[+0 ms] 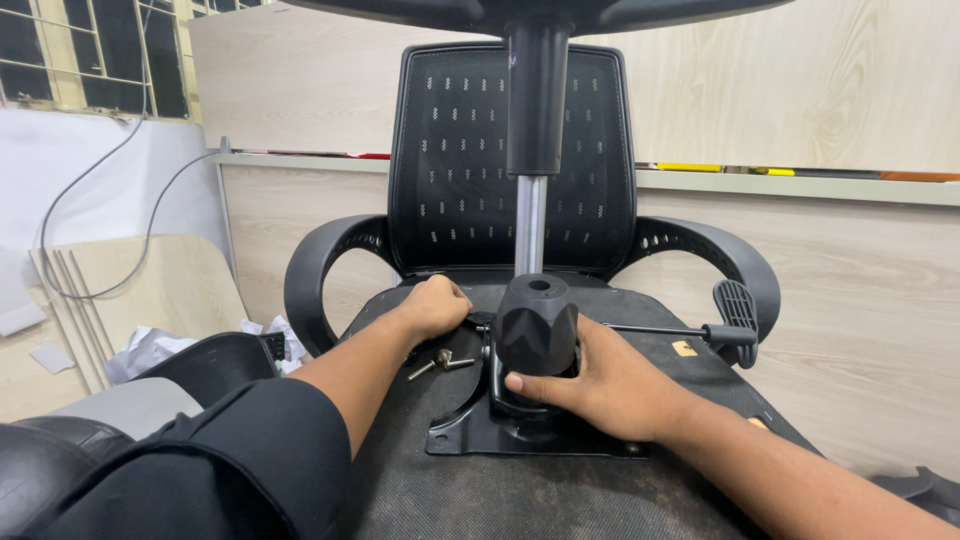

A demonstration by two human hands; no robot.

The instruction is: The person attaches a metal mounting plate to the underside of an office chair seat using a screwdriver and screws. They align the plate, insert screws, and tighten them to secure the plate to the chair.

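Observation:
An office chair lies upside down, its seat underside facing me. A black metal mechanism plate is fixed on it, with a black tension knob in front and the chrome gas cylinder rising behind it. My right hand wraps around the base of the knob. My left hand is closed in a fist on the seat underside just left of the mechanism; I cannot see what it grips. A loose bolt lies on the seat between my hands.
The mesh backrest and two curved armrests stand beyond. A lever with a paddle handle sticks out to the right. Wooden panels line the wall; boards and crumpled paper lie at left, and another black chair is nearby.

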